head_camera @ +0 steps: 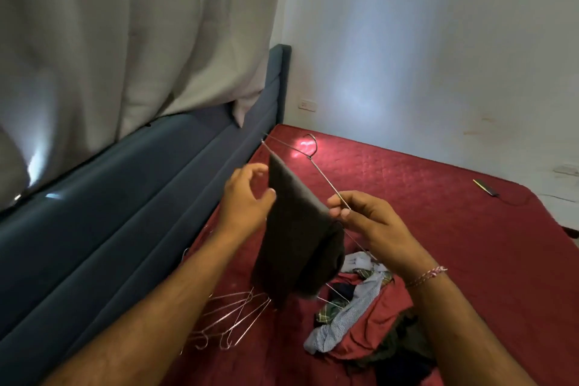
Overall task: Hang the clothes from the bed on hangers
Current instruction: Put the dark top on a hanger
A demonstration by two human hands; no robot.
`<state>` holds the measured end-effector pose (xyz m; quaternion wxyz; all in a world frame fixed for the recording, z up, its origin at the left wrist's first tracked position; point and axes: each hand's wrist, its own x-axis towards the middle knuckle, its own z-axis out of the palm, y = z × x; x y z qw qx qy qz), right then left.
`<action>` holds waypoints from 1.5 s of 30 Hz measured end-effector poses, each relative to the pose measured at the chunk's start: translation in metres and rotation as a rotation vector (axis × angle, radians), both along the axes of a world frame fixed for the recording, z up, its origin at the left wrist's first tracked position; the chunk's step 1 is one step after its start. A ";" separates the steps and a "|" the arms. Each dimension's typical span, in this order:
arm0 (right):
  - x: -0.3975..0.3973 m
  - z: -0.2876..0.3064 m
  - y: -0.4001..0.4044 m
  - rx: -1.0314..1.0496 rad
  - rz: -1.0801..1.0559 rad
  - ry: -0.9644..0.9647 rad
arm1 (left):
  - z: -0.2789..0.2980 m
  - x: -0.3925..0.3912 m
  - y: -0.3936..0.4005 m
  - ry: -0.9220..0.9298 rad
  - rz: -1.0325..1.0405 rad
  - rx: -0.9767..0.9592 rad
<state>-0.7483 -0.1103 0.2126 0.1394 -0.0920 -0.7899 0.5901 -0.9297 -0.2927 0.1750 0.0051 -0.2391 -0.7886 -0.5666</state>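
Observation:
A dark grey garment (294, 229) hangs folded over the bar of a thin wire hanger (316, 166) held above the red bed (438, 213). My right hand (363, 222) pinches the hanger's wire just right of the garment. At the garment's left edge is my left hand (247, 197), fingers curled, thumb against the cloth. Below lies a pile of clothes (360, 313), among them a blue-white patterned piece, a plaid one and dark ones. Several spare wire hangers (232, 320) lie on the bed at lower left.
A blue upholstered headboard (125, 213) runs along the left, with a pale curtain (125, 41) hanging above it. White walls close the corner behind. A small dark comb-like object (485, 187) lies near the bed's far right edge.

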 end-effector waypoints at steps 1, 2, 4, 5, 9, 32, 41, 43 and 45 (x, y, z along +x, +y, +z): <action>0.006 0.004 0.005 0.024 0.092 -0.006 | 0.001 -0.006 -0.013 0.062 0.069 -0.056; 0.011 0.009 0.010 0.051 0.177 -0.005 | 0.002 -0.007 -0.028 0.112 0.133 -0.102; 0.015 0.017 0.015 0.087 0.325 0.026 | 0.012 -0.005 -0.059 0.210 0.236 -0.198; 0.015 0.020 0.017 0.089 0.384 0.045 | 0.020 -0.001 -0.076 0.280 0.271 -0.268; 0.009 0.030 0.005 0.068 0.601 0.101 | 0.056 0.030 -0.147 0.570 0.303 -0.541; 0.036 0.152 -0.525 -0.205 1.151 0.648 | 0.227 0.481 -0.615 0.435 1.414 -0.113; 0.171 0.261 -0.766 -0.223 1.336 0.980 | 0.390 0.691 -0.714 0.426 1.748 -0.429; 0.208 0.291 -0.810 -0.215 1.362 1.072 | 0.416 0.734 -0.738 0.435 1.842 -0.469; 0.243 0.321 -0.852 -0.173 1.371 1.171 | 0.441 0.775 -0.761 0.425 1.950 -0.489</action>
